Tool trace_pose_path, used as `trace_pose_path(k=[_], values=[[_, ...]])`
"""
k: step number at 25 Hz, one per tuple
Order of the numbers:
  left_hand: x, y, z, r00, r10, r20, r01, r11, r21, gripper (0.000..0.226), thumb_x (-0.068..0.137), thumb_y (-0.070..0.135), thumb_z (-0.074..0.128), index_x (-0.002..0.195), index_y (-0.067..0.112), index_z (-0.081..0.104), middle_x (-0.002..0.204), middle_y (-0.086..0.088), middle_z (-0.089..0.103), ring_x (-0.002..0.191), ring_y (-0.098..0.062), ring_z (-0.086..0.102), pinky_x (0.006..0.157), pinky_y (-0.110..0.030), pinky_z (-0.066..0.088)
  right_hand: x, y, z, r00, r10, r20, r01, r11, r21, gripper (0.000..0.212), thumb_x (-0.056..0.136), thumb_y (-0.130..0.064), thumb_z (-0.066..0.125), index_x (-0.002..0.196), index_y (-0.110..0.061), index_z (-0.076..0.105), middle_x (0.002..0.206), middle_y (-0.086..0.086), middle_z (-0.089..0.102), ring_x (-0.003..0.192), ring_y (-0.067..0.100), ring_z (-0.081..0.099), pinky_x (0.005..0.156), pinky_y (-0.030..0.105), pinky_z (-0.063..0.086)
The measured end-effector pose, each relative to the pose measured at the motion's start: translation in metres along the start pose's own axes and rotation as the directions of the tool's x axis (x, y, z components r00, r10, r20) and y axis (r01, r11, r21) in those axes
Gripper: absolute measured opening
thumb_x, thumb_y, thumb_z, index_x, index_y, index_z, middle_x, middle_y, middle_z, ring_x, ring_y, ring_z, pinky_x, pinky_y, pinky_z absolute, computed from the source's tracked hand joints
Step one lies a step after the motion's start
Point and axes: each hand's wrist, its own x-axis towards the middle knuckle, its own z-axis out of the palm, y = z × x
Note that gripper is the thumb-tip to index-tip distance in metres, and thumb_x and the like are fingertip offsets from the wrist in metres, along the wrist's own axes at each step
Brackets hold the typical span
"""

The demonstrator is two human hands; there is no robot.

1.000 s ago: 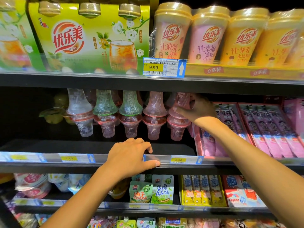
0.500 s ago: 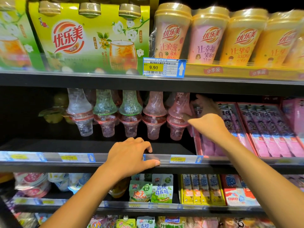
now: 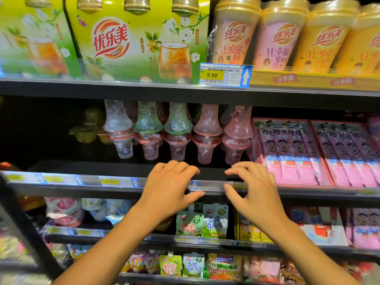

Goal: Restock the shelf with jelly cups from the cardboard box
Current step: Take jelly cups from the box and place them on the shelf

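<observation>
Black store shelving (image 3: 123,92) with clear price rail (image 3: 61,181).

Jelly cups (image 3: 176,128) — clear, green, pink; black shelf (image 3: 92,167), yellow-and-blue price tag (image 3: 225,76)

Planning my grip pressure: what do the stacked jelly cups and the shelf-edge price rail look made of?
The jelly cups: thin clear plastic, glossy, it seems; contents show through and highlights glint. The price rail: clear glossy plastic strip, probably; the labels show through it.

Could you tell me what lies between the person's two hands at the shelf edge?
In the head view, only a short stretch of the price rail lies between the left hand, which grips it, and the right hand.
</observation>
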Motion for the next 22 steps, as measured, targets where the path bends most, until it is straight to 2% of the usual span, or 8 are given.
trace_pose_path(k=[3, 5, 8, 11, 15, 17, 19, 22], values=[[-0.044, -0.017, -0.012, 0.996, -0.061, -0.061, 0.060, 0.998, -0.024, 0.062, 0.090, 0.067, 0.057, 0.140, 0.031, 0.053, 0.149, 0.006, 0.048, 0.140, -0.021, 0.044, 0.105, -0.040, 0.041, -0.016, -0.037, 0.020, 1.000, -0.017, -0.019, 0.018, 0.999, 0.029, 0.037, 0.084, -0.040, 0.064, 0.121, -0.033, 0.062, 0.123, -0.017, 0.055, 0.122, 0.012, 0.050, 0.100, 0.036, 0.034], [-0.088, -0.027, -0.019, 0.988, -0.112, -0.104, 0.105, 0.992, -0.072, 0.058, 0.095, 0.057, 0.059, 0.145, 0.030, 0.050, 0.160, 0.002, 0.036, 0.150, -0.023, 0.031, 0.114, -0.040, 0.034, -0.029, -0.068, 0.038, 0.996, -0.060, -0.066, 0.063, 0.997, 0.054, 0.037, 0.085, -0.034, 0.065, 0.122, -0.028, 0.062, 0.125, -0.012, 0.056, 0.124, 0.015, 0.050, 0.108, 0.042, 0.034], [-0.167, -0.050, -0.024, 0.974, -0.197, -0.114, 0.183, 0.975, -0.126, 0.054, 0.097, 0.050, 0.059, 0.146, 0.029, 0.050, 0.163, 0.000, 0.033, 0.153, -0.023, 0.027, 0.116, -0.038, 0.030, -0.053, -0.123, 0.083, 0.995, -0.092, -0.026, 0.095, 0.972, 0.216, 0.034, 0.086, -0.028, 0.064, 0.120, -0.025, 0.062, 0.123, -0.010, 0.055, 0.122, 0.015, 0.051, 0.105, 0.039, 0.038], [-0.271, -0.082, -0.017, 0.941, -0.339, 0.002, 0.336, 0.933, -0.125, 0.056, 0.093, 0.050, 0.058, 0.144, 0.028, 0.051, 0.159, -0.002, 0.039, 0.148, -0.026, 0.036, 0.114, -0.042, 0.037, -0.098, -0.189, 0.151, 0.973, -0.148, 0.180, 0.093, 0.955, 0.282, 0.037, 0.083, -0.034, 0.061, 0.120, -0.026, 0.062, 0.123, -0.008, 0.056, 0.118, 0.019, 0.055, 0.098, 0.039, 0.045], [-0.431, -0.114, -0.001, 0.809, -0.532, 0.252, 0.566, 0.820, -0.087, 0.062, 0.087, 0.050, 0.063, 0.143, 0.025, 0.051, 0.154, -0.006, 0.046, 0.141, -0.030, 0.046, 0.107, -0.049, 0.048, -0.174, -0.268, 0.243, 0.845, -0.195, 0.497, 0.094, 0.971, 0.222, 0.045, 0.077, -0.046, 0.056, 0.118, -0.027, 0.057, 0.117, -0.002, 0.058, 0.111, 0.028, 0.059, 0.091, 0.044, 0.051], [-0.508, -0.123, -0.008, 0.701, -0.621, 0.350, 0.676, 0.735, -0.049, 0.062, 0.080, 0.052, 0.064, 0.135, 0.023, 0.058, 0.147, -0.007, 0.052, 0.133, -0.031, 0.054, 0.099, -0.048, 0.053, -0.212, -0.310, 0.279, 0.763, -0.227, 0.606, 0.133, 0.971, 0.197, 0.045, 0.075, -0.048, 0.057, 0.115, -0.028, 0.058, 0.112, -0.002, 0.059, 0.107, 0.029, 0.061, 0.086, 0.044, 0.052], [-0.571, -0.126, -0.023, 0.597, -0.703, 0.387, 0.758, 0.652, 0.013, 0.059, 0.077, 0.054, 0.059, 0.129, 0.026, 0.057, 0.139, -0.005, 0.058, 0.124, -0.030, 0.059, 0.091, -0.047, 0.057, -0.243, -0.348, 0.308, 0.679, -0.257, 0.688, 0.179, 0.966, 0.184, 0.048, 0.074, -0.048, 0.058, 0.117, -0.026, 0.061, 0.115, -0.002, 0.059, 0.110, 0.028, 0.060, 0.087, 0.043, 0.048], [-0.648, -0.131, -0.036, 0.496, -0.778, 0.386, 0.828, 0.557, 0.058, 0.055, 0.086, 0.054, 0.052, 0.132, 0.026, 0.061, 0.140, -0.009, 0.061, 0.121, -0.032, 0.061, 0.092, -0.043, 0.057, -0.275, -0.403, 0.340, 0.567, -0.334, 0.753, 0.253, 0.941, 0.226, 0.050, 0.076, -0.052, 0.052, 0.120, -0.030, 0.060, 0.120, -0.006, 0.055, 0.117, 0.024, 0.055, 0.092, 0.042, 0.046]])
